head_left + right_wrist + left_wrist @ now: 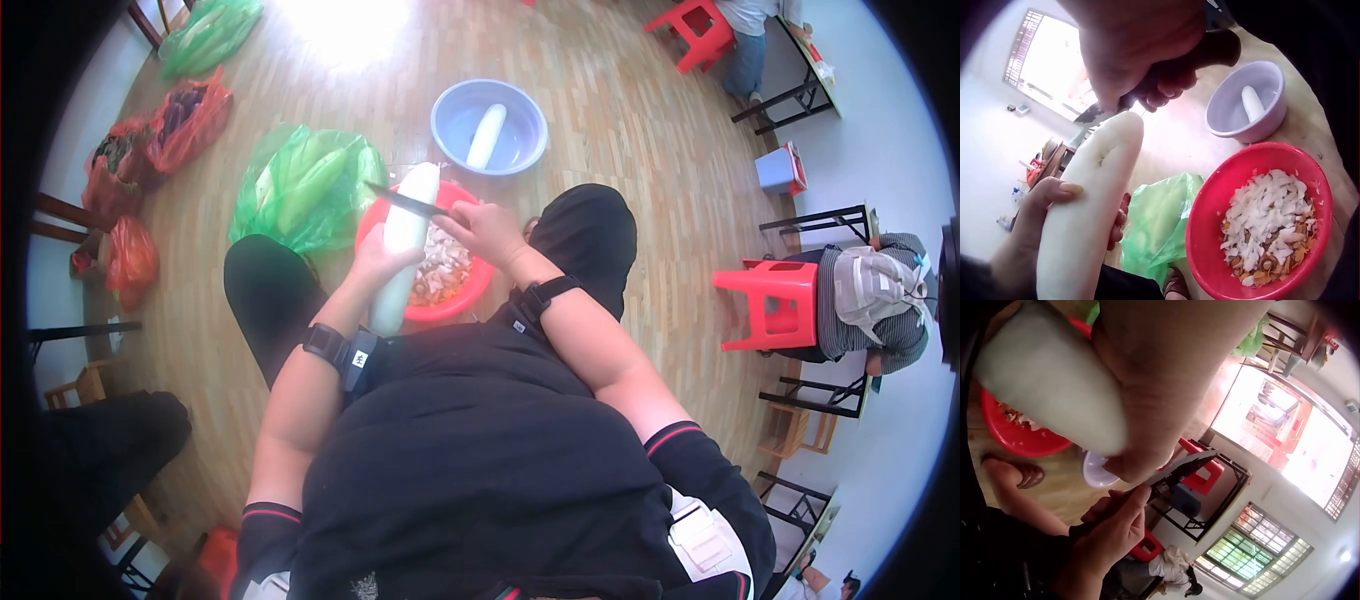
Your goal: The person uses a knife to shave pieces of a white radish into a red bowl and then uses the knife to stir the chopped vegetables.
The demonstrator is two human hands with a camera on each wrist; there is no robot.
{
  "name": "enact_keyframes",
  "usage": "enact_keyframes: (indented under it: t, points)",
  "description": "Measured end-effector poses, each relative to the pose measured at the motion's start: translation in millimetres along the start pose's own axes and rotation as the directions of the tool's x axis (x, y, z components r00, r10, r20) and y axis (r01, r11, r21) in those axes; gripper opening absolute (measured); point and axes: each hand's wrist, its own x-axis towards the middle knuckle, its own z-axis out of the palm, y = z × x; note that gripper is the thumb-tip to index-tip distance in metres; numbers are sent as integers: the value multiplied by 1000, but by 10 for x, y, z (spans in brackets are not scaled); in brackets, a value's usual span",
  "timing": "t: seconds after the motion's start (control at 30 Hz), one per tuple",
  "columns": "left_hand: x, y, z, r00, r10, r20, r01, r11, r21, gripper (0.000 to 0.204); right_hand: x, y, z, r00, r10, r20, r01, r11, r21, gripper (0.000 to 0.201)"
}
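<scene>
A long peeled white radish (405, 238) stands at a slant over the red basin (480, 283). My left hand (374, 264) grips it around its middle, the thumb lying along its side in the right wrist view. In my right hand (492, 236) is a knife (398, 198), gripped by its dark handle (1213, 56). The blade lies across the radish's upper part in the head view, near its rounded tip in the right wrist view. White shavings (1269, 209) and orange-brown peelings (1272, 272) lie in the basin below.
Beyond the red basin sits a pale blue basin (541, 128) with another white radish (487, 137) in it. A green plastic bag (300, 190) of long pale vegetables lies to the left. Red bags (190, 125) line the left wall; red stools (770, 305) and seated people are at right.
</scene>
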Motion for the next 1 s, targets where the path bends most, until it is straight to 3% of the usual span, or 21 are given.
enact_keyframes:
  t: [0.07, 0.23, 0.3, 0.37, 0.43, 0.5, 0.57, 0.6, 0.63, 0.67, 0.77, 0.83, 0.9, 1.0]
  points:
    - [4, 27, -3, 1000, -7, 7, 7, 997, 82, 57, -34, -70, -13, 992, -119, 45, 117, 993, 28, 37]
    - [17, -36, 11, 990, 121, -76, -108, 982, 157, 59, -5, -57, 7, 984, -180, 6, 180, 983, -26, 37]
    - [35, -48, -21, 997, 51, -62, -34, 966, 256, 62, 39, -6, -24, 1000, 17, 19, -13, 979, -202, 37]
    - [2, 1, -17, 998, 49, -46, -37, 969, 243, 63, 63, 66, -14, 994, 94, -50, -100, 983, -151, 39]
    - [1, 20, -12, 1000, -2, -23, 4, 993, 120, 58, 91, 99, -49, 966, 237, -101, -250, 957, -148, 39]
    - [-9, 64, -8, 1000, -5, 7, 5, 1000, 30, 56, 58, 89, -51, 974, 194, -120, -208, 971, -115, 36]
    - [-39, 124, -7, 999, -11, 35, 13, 998, -67, 54, 33, 54, -37, 998, 54, -39, -54, 998, 14, 34]
    - [-66, 198, -17, 996, -52, 71, 63, 983, -170, 52, 7, 16, -37, 998, 54, -33, -54, 998, 13, 34]
    - [-81, 233, -17, 990, -87, 111, 115, 956, -269, 50, -18, -35, -45, 999, -33, -2, 33, 999, 14, 34]
    - [-71, 198, 10, 996, -49, 80, 73, 941, -329, 47, -32, -64, -44, 992, -120, 28, 120, 993, 19, 35]
    - [-122, 311, 23, 995, -61, 85, 94, 882, -461, 45, -33, -69, 19, 984, -174, 48, 170, 982, 87, 37]
    - [-88, 268, 3, 995, -54, 83, 86, 888, -452, 45, -8, -74, 28, 985, -169, 41, 166, 983, 75, 36]
    - [-102, 267, -29, 984, -104, 147, 166, 840, -516, 47, 22, -49, 55, 992, -117, -39, 120, 990, 77, 37]
    - [-94, 233, -40, 975, -122, 186, 209, 792, -574, 48, 77, 28, 39, 996, 12, -85, -7, 998, 64, 41]
